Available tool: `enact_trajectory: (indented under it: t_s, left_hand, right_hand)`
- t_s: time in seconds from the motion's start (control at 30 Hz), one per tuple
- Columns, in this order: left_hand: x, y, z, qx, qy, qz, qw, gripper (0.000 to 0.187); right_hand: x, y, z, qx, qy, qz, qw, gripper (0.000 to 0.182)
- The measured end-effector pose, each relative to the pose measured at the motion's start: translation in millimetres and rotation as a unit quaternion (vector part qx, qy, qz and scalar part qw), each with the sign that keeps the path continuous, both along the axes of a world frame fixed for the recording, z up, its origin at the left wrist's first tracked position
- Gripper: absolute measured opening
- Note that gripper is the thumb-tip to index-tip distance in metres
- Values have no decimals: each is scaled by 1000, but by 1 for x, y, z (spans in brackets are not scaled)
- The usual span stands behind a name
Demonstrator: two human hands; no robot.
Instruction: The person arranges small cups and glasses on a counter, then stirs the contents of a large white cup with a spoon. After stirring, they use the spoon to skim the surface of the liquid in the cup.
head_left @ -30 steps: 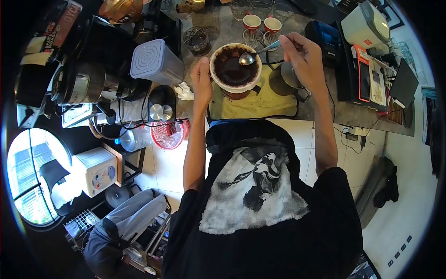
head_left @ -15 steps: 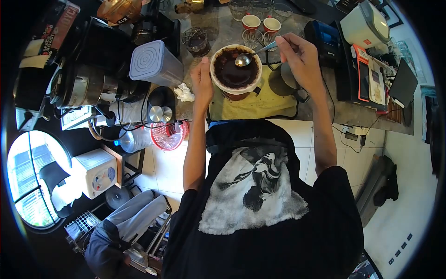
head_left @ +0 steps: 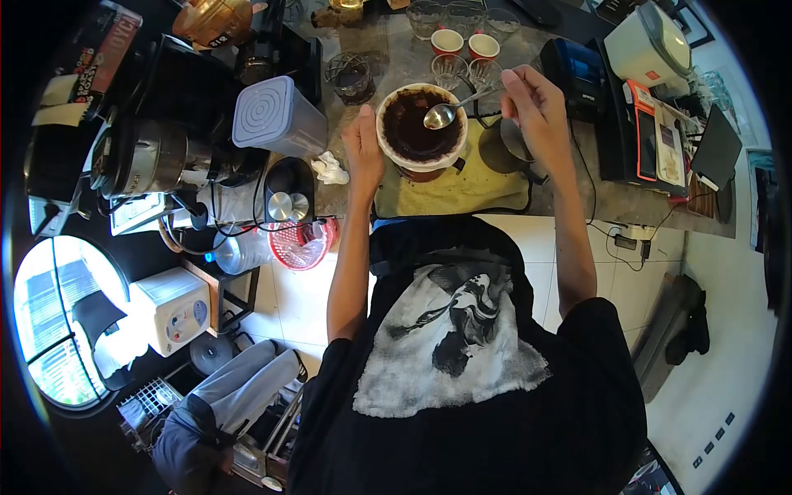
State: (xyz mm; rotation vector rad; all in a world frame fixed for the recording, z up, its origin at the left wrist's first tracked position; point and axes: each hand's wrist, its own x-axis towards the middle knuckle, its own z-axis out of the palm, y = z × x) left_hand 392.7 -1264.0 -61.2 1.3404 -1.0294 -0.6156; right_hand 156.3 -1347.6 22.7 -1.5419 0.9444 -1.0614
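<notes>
A coffee dripper [head_left: 384, 142] with a pale rim holds dark wet coffee grounds [head_left: 412, 144]. Beneath it shows a bit of a reddish-brown base on a yellow-green cloth [head_left: 450, 194]. My left hand [head_left: 364, 148] is closed at the dripper's left side, thumb up by the rim, its other fingers mostly hidden. Between the fingers of my right hand [head_left: 536, 115] is the handle of a metal spoon [head_left: 440, 116]. The spoon's bowl hangs over the grounds, slanting down to the left. A dark metal pitcher [head_left: 502, 147] stands just right of the dripper, under my right forearm.
Two red cups [head_left: 448, 41] and several glasses [head_left: 450, 70] stand behind the dripper. On the left are a ribbed glass [head_left: 350, 78], a lidded plastic container [head_left: 285, 120] and crumpled tissue [head_left: 330, 168]. A dark blue device [head_left: 573, 74] is to the right. Another person [head_left: 198, 429] is at lower left.
The spoon's bowl has shifted slightly right and nearer to me over the grounds, and my right hand has moved a little right. The dark surface looks less glossy. My left hand stays beside the dripper.
</notes>
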Motion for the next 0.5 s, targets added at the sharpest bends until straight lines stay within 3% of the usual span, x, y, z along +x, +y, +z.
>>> enact_trajectory:
  t_s: [0.5]
  left_hand:
    - [0, -1, -3, -3, -15, 1, 1000, 48]
  right_hand:
    - [1, -1, 10, -32, 47, 23, 998, 27]
